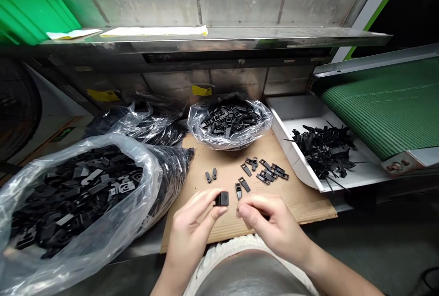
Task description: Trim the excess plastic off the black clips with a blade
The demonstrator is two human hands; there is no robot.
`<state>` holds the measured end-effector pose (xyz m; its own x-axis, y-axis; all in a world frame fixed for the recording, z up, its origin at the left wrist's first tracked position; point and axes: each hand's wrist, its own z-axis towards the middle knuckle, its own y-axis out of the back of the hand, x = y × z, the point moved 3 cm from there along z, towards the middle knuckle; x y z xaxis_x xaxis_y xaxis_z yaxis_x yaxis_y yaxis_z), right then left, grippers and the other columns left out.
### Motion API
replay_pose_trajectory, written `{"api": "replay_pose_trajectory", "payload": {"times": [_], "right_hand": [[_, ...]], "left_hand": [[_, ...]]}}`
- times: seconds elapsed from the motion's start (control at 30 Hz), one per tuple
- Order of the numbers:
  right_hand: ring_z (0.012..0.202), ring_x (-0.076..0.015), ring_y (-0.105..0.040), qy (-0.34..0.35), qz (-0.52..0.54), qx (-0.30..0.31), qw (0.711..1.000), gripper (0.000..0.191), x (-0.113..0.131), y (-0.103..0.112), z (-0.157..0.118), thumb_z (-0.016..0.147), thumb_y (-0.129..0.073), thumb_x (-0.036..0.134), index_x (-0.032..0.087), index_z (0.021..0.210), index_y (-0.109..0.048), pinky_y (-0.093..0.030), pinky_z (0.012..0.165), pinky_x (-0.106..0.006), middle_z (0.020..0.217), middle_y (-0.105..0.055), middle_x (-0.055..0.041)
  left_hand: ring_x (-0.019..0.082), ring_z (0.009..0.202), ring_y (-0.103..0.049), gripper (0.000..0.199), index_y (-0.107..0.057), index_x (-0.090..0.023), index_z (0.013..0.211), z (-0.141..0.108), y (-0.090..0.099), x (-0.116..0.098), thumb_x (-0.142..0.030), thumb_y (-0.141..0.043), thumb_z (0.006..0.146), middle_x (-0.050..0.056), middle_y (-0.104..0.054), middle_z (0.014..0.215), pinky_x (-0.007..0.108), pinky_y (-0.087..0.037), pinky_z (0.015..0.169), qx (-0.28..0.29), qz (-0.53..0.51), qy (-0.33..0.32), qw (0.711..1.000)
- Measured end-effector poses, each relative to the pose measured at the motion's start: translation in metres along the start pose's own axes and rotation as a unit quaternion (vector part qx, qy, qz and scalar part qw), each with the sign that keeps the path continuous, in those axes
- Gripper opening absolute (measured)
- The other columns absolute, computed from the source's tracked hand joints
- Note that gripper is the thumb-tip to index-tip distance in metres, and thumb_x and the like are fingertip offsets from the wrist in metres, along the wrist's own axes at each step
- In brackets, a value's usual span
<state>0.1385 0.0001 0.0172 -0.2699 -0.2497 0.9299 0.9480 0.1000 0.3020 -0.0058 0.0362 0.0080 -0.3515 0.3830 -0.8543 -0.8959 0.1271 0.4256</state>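
Between its thumb and fingertips, my left hand (196, 223) pinches a small black block-shaped part (222, 198) above the front of the cardboard sheet (219, 161). Just to the right, my right hand (270, 220) is closed, thumb against the curled index finger; what it grips, if anything, is hidden. The two hands are apart. Flat black clips (244, 184) lie on the cardboard right beyond my right hand, with several more (270, 172) farther back. Two small black pieces (211, 175) lie beyond my left hand.
A large clear bag (151, 159) of black parts fills the left side. A plastic-lined bowl (233, 143) of black clips stands at the back. At right are a white tray (295, 159) of thin black pieces and a green conveyor belt (387, 108). A metal shelf (240, 35) crosses behind.
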Motion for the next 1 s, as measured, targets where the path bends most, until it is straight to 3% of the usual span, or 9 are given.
{"api": "replay_pose_trajectory", "payload": {"times": [0.1, 0.17, 0.3, 0.37, 0.43, 0.5, 0.67, 0.8, 1.0], "right_hand": [[0.057, -0.0105, -0.048, -0.056, -0.051, -0.085, 0.993, 0.017, -0.014, 0.008, 0.007, 0.082, -0.055, 0.033, 0.017, 0.076, -0.052, -0.038, 0.051, -0.020, 0.065, -0.053, 0.0011], [0.064, -0.0123, -0.053, -0.054, -0.056, -0.117, 0.990, 0.014, -0.018, 0.013, 0.008, 0.084, -0.053, 0.031, 0.017, 0.083, -0.053, -0.042, 0.058, -0.022, 0.073, -0.057, -0.0010], [0.069, -0.0127, -0.055, 0.006, -0.063, -0.105, 0.992, 0.018, -0.012, 0.013, -0.002, 0.090, -0.041, 0.021, 0.019, 0.095, -0.058, -0.043, 0.063, -0.023, 0.076, -0.060, -0.0016], [0.065, -0.0124, -0.055, 0.031, -0.075, -0.100, 0.992, 0.019, -0.007, 0.011, -0.009, 0.089, -0.042, 0.017, 0.019, 0.092, -0.061, -0.042, 0.060, -0.023, 0.072, -0.060, -0.0010], [0.064, -0.0125, -0.056, 0.049, -0.086, -0.106, 0.990, 0.019, -0.004, 0.008, -0.014, 0.088, -0.045, 0.015, 0.019, 0.093, -0.062, -0.042, 0.060, -0.023, 0.074, -0.062, -0.0015], [0.064, -0.0128, -0.056, 0.062, -0.101, -0.111, 0.987, 0.019, -0.002, 0.006, -0.017, 0.087, -0.045, 0.014, 0.018, 0.095, -0.062, -0.042, 0.059, -0.024, 0.076, -0.064, -0.0027], [0.058, -0.0130, -0.051, 0.088, -0.140, -0.125, 0.978, 0.019, 0.003, 0.006, -0.018, 0.088, -0.043, 0.015, 0.013, 0.086, -0.062, -0.039, 0.054, -0.025, 0.067, -0.059, -0.0043], [0.054, -0.0119, -0.046, 0.096, -0.158, -0.105, 0.977, 0.021, 0.007, 0.006, -0.013, 0.088, -0.041, 0.016, 0.013, 0.080, -0.060, -0.035, 0.053, -0.024, 0.061, -0.052, -0.0018], [0.052, -0.0108, -0.042, 0.073, -0.157, -0.058, 0.983, 0.023, 0.006, 0.005, -0.007, 0.088, -0.041, 0.017, 0.015, 0.072, -0.057, -0.032, 0.050, -0.023, 0.058, -0.048, 0.0002]], "left_hand": [[0.015, 0.065, -0.056, 0.016, -0.072, -0.022, 0.083, 0.000, -0.003, 0.000, -0.030, -0.066, 0.071, 0.003, -0.062, 0.072, 0.023, -0.047, 0.060, 0.043, -0.027, 0.023, 0.998], [0.011, 0.051, -0.049, 0.022, -0.071, -0.022, 0.089, -0.003, -0.004, 0.002, -0.034, -0.065, 0.071, 0.000, -0.059, 0.063, 0.021, -0.043, 0.051, 0.060, -0.081, 0.088, 0.991], [0.016, 0.063, -0.058, 0.042, -0.067, -0.016, 0.082, -0.007, -0.009, 0.000, -0.055, -0.057, 0.071, 0.005, -0.065, 0.073, 0.026, -0.047, 0.061, 0.075, -0.259, 0.152, 0.951], [0.015, 0.061, -0.058, 0.034, -0.061, -0.017, 0.075, -0.007, -0.012, -0.003, -0.051, -0.058, 0.073, 0.005, -0.065, 0.076, 0.025, -0.046, 0.056, 0.049, -0.307, 0.163, 0.936], [0.011, 0.052, -0.055, 0.020, -0.057, -0.020, 0.087, -0.008, -0.013, -0.003, -0.036, -0.062, 0.075, -0.001, -0.063, 0.069, 0.021, -0.043, 0.050, 0.004, -0.311, 0.186, 0.932], [0.012, 0.057, -0.057, 0.033, -0.056, -0.023, 0.102, -0.008, -0.013, -0.001, -0.028, -0.066, 0.072, -0.001, -0.065, 0.072, 0.021, -0.045, 0.055, -0.017, -0.287, 0.201, 0.936], [0.018, 0.088, -0.060, 0.013, -0.070, -0.024, 0.084, -0.012, -0.006, 0.002, -0.026, -0.065, 0.072, 0.002, -0.066, 0.094, 0.024, -0.047, 0.079, -0.016, -0.160, 0.123, 0.979], [0.012, 0.090, -0.059, 0.021, -0.069, -0.031, 0.089, -0.014, -0.005, -0.005, -0.017, -0.061, 0.076, -0.004, -0.066, 0.092, 0.015, -0.045, 0.079, -0.001, -0.126, 0.041, 0.991], [0.012, 0.086, -0.060, 0.024, -0.069, -0.031, 0.091, -0.015, -0.003, -0.010, -0.014, -0.061, 0.075, -0.004, -0.066, 0.090, 0.015, -0.047, 0.077, -0.004, -0.103, 0.017, 0.995]]}}
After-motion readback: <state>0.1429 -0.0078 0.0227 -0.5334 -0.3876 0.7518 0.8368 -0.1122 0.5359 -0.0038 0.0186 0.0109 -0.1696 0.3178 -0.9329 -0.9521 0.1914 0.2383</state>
